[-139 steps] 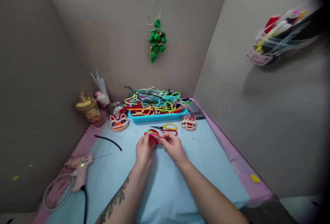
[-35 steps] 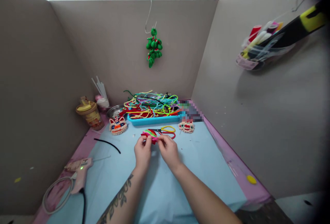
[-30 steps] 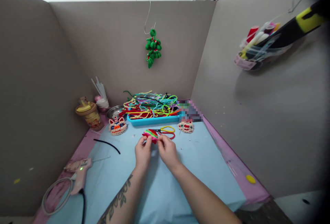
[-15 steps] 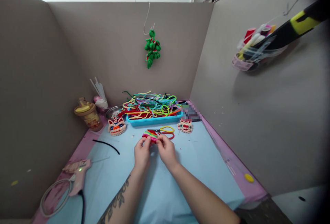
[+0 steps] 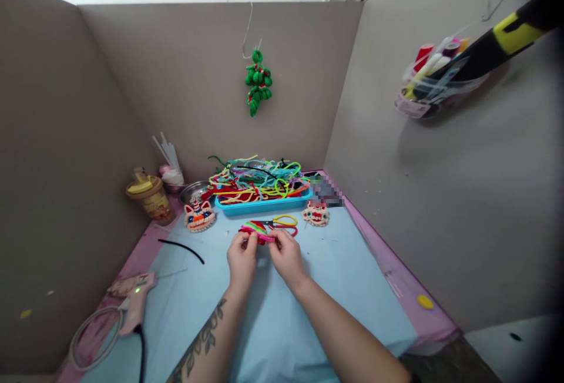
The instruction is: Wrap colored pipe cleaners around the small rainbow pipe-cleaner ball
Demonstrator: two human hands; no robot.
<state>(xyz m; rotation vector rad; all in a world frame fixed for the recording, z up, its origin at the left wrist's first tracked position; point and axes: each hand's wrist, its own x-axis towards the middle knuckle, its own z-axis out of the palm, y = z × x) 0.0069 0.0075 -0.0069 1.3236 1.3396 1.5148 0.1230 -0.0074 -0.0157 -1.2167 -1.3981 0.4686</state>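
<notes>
Between both hands is a small multicoloured fuzzy piece (image 5: 255, 229), striped red, pink, yellow and green. My left hand (image 5: 242, 254) pinches its lower left part between thumb and fingers. At its right end, my right hand (image 5: 286, 252) pinches a pink strand of it. Scissors (image 5: 286, 222) with one yellow and one red handle lie just behind the right hand, their blades partly hidden by the piece. Two cream animal-face pieces lie on the blue cloth, one (image 5: 200, 217) at the left and one (image 5: 315, 215) at the right.
A blue tray (image 5: 264, 205) heaped with colourful fuzzy stems stands at the back. Along the left are a lidded cup (image 5: 152, 200), a metal bowl (image 5: 194, 192), a black stem (image 5: 183, 246) and a corded pink glue gun (image 5: 136, 303). Grey panels enclose the table.
The striped piece has shifted slightly left and tilted, and more of its pink strand shows between the hands. My left hand has moved a little left; both hands keep their pinch.
</notes>
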